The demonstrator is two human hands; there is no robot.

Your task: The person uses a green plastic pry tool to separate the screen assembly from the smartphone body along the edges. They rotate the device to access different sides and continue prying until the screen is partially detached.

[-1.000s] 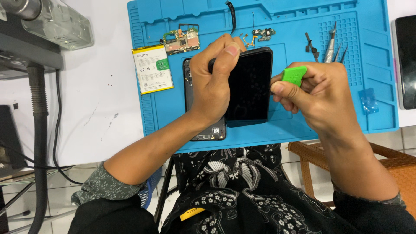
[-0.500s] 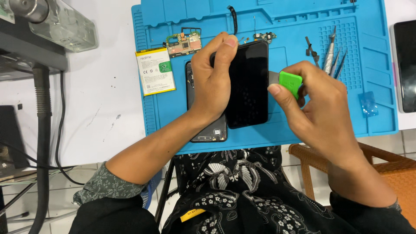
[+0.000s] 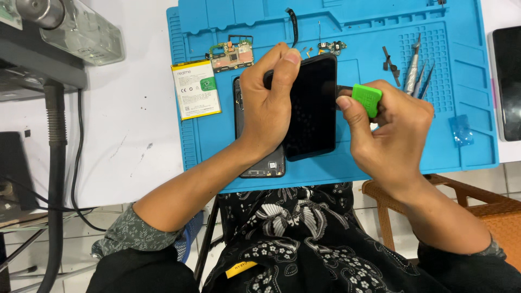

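Left hand grips black phone over blue mat; right hand pinches green pick at phone edge. White-yellow battery lies left, green square sticker on its label.

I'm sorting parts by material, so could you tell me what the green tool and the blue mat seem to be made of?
Green tool: likely hard plastic, matte, uniformly coloured. Blue mat: probably silicone or rubber, matte, with moulded compartments and ridges.

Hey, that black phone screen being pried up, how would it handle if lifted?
The black screen panel looks thin and glossy, so probably light, slippery and fragile. The left hand steadies it while the right hand works a green pry tool at its edge.
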